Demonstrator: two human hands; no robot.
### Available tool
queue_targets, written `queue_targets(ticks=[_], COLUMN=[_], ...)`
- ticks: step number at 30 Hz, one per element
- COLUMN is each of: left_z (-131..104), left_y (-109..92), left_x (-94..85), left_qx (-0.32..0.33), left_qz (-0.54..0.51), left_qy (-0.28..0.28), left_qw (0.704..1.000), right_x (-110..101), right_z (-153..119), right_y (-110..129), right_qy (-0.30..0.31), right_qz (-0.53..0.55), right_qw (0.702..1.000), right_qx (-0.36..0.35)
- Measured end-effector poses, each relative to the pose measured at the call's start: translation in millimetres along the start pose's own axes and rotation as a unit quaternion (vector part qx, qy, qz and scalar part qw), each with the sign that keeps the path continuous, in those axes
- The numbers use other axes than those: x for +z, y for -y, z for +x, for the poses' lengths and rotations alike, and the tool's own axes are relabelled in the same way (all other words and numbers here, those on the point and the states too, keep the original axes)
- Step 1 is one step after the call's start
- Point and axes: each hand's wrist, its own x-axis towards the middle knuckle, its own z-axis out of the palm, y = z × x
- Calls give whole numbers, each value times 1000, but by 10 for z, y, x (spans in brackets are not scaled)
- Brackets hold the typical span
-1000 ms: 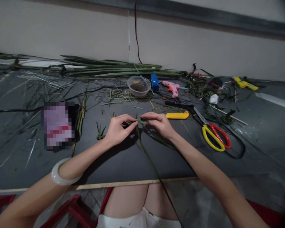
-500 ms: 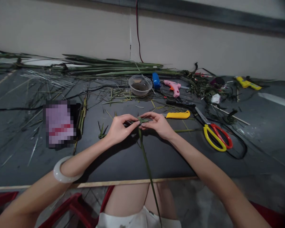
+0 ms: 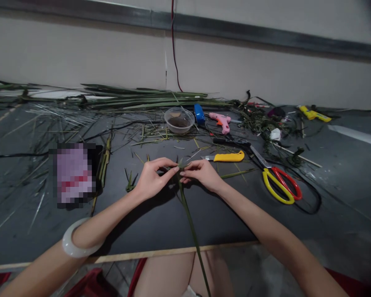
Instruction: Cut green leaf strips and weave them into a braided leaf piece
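Over the middle of the table, my left hand (image 3: 156, 176) pinches a green leaf strip (image 3: 190, 220) between thumb and forefinger. Its upper end is folded or woven at the fingertips, partly hidden by them. Opposite, my right hand (image 3: 203, 176) is closed, thumb against fingers, at the right side of the same fold. From there the strip's long tail hangs over the table edge to my lap. A small folded leaf piece (image 3: 130, 182) lies left of my left hand. Just beyond my right hand rests a yellow-handled knife (image 3: 228, 157), its blade pointing left.
Scissors (image 3: 278, 185) with red and yellow handles lie at right. Behind are a clear bowl (image 3: 179, 121), blue tape roll (image 3: 199, 114), pink glue gun (image 3: 221, 122) and long leaves (image 3: 142, 97). A blurred purple object (image 3: 72, 173) sits left. Scraps and cables are scattered around.
The view has tilted up, so everything sits lower in the picture. The woven end has turned between my fingertips, and my right fingers have shifted slightly on it.
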Motion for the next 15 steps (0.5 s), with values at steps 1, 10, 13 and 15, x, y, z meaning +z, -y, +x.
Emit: queue_targets(ticks=[1,10,13,15], left_z=[0,1,-3,-4], left_y=[-1,-3,-1,-1], left_x=[-4,17,25,23], left_qx=[1,6,9,9], left_qz=[2,4,7,13], left_qy=[1,4,5,7], left_qw=[1000,1000,1000,1000], right_x=[-5,-48,-54,-65], right_z=[-5,-24,-36,-43], right_y=[15,87,94,104], right_qy=[7,27,37,49], right_qz=[-10,-72,-90,-99], right_qw=[1000,996,994,993], right_qx=[-3,-52,-42,-31])
